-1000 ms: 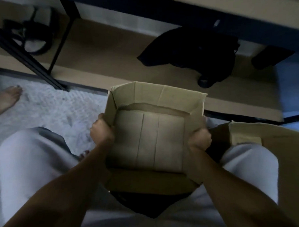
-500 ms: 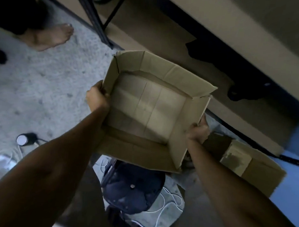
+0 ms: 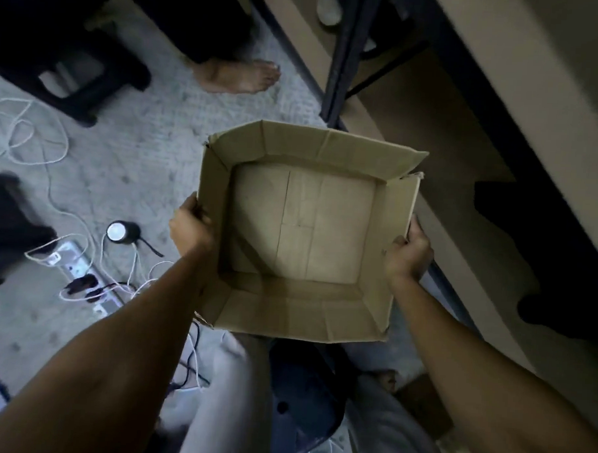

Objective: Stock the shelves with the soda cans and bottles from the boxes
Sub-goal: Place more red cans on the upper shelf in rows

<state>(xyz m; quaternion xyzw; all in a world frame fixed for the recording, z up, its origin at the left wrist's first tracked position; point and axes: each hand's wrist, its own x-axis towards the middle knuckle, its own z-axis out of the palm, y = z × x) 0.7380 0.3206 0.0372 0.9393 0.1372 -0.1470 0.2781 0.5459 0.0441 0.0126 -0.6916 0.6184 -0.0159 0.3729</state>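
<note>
Floor: pale grey carpet (image 3: 150, 158), dim light. Far left, dark furniture legs (image 3: 74, 79) and a second dark shape, blurred. White cables (image 3: 27, 135) looped loose over the carpet, running down to a white power strip (image 3: 73, 264) with dark plugs in it; just right of the strip, a small round black device (image 3: 121, 232) with a pale face. Upper middle, a bare foot (image 3: 235, 75) of another person, flat on the carpet. Left hand (image 3: 189, 226): fingers curled over the left wall of the cardboard box (image 3: 301, 226). Box: open top, flaps turned out, nothing inside, held in the air above the person's pale trousers (image 3: 221, 394) and a dark round object, unclear. Right hand (image 3: 407, 253): clamped on the right wall. Right: black metal shelf post (image 3: 342, 57) and tan shelf boards (image 3: 448, 157), dark shapes on them, unidentifiable.
</note>
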